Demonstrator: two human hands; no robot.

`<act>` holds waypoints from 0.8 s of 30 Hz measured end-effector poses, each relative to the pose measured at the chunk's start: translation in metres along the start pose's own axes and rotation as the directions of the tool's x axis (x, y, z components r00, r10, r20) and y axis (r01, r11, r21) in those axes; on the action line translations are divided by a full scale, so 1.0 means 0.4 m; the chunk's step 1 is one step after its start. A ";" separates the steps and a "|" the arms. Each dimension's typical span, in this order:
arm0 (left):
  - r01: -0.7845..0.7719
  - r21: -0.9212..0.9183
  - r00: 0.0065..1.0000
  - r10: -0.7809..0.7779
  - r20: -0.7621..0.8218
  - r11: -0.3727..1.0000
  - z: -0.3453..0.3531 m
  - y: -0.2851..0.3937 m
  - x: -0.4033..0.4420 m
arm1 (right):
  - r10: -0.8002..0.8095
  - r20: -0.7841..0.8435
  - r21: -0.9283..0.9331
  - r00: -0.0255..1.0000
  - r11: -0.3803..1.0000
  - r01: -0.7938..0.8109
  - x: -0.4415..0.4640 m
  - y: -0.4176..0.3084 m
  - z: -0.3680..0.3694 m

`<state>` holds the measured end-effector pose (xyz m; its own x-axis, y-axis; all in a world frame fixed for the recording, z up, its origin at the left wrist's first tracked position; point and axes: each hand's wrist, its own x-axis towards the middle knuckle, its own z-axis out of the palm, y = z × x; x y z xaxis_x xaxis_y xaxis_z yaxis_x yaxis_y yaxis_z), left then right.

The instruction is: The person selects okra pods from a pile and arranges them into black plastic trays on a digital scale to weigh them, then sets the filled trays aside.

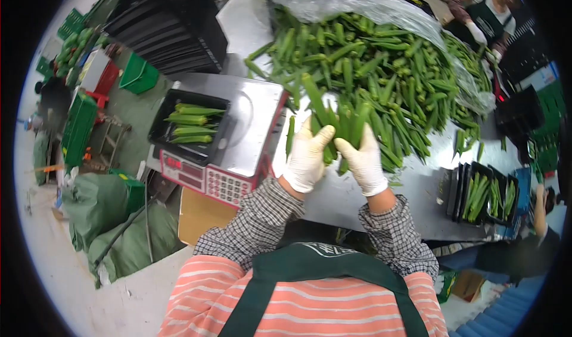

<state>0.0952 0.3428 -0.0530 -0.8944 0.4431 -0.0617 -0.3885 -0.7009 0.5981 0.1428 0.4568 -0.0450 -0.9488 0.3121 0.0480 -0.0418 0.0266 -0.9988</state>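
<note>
My left hand (pixel 307 158), in a white glove, is closed around some okra pods (pixel 319 99) that point away from me. Close beside it, my gloved right hand (pixel 363 161) grips more okra, its thumb near the left thumb. Beyond both hands spreads a large heap of green okra (pixel 387 69) on the metal table (pixel 411 200). To the left, a black tray (pixel 158 122) with several okra pods in it sits on a weighing scale (pixel 253 108). The pods inside my fingers are partly hidden.
Black trays of okra (pixel 471 194) stand at the table's right edge. Clear plastic sheeting (pixel 357 3) borders the heap. Stacked black crates (pixel 167 27) rise at the back left. Another person (pixel 488 15) stands at the far right; green sacks (pixel 98 206) lie on the floor.
</note>
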 end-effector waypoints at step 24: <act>-0.034 0.621 0.988 0.122 -0.099 0.783 -0.211 0.570 -0.228 | -0.062 0.734 0.024 0.676 0.998 0.066 0.179 -0.262 0.573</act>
<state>0.0693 0.0954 0.0216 -0.9525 0.2972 -0.0669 -0.1355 -0.2166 0.9668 0.0074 0.2585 0.0601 -0.8689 -0.4876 0.0857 -0.1116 0.0244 -0.9934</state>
